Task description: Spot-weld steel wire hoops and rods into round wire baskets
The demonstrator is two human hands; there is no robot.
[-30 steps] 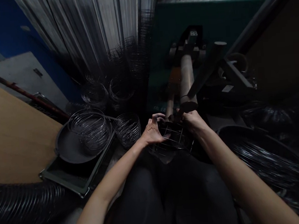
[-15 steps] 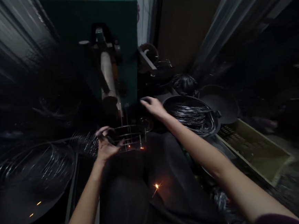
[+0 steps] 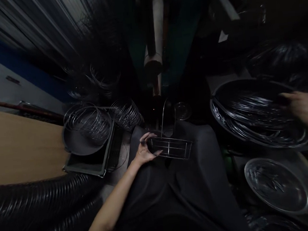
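Note:
A small wire frame [image 3: 174,148] with thin crossbars lies over the dark cloth on my lap. My left hand [image 3: 146,150] grips its left end between thumb and fingers. Far to the right, my right hand [image 3: 302,105] is at the right edge of a round pan [image 3: 214,105] filled with loops of shiny wire [image 3: 252,113]. That hand is blurred, and whether its fingers hold any wire cannot be made out. Above the frame, a thin curved wire [image 3: 163,116] stands below the machine's cylindrical arm [image 3: 158,22].
Wire rings [image 3: 83,121] sit in a dark bowl [image 3: 86,149] on a bin [image 3: 83,167] at left, beside a wire coil [image 3: 127,114]. At lower right is a metal dish [image 3: 292,200] with small rods. A tan panel [image 3: 20,147] stands far left.
The view has turned and dropped. My right hand has moved away from the machine to the wire pan. The wire frame in my left hand has come off the machine toward my lap, and the sparks are gone.

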